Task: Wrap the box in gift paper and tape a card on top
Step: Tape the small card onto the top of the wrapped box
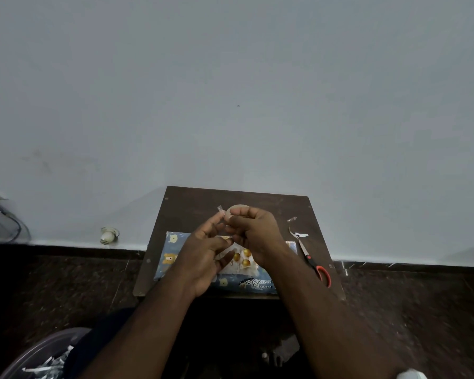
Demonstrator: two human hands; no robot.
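Observation:
A box wrapped in blue bear-print gift paper [173, 255] lies on the small dark table [192, 203]. On top of it lies a white card with gold balls [244, 259], partly hidden by my hands. My right hand [255, 233] grips a roll of clear tape [238, 207] above the box. My left hand [203, 253] pinches the free end of the tape strip [221, 211] with thumb and forefinger, its other fingers spread over the card.
Red-handled scissors [314, 262] lie on the table's right side, with paper scraps [298, 234] near their tips. A bin with paper cuttings [47, 362] stands at lower left on the dark floor. A white wall rises behind the table.

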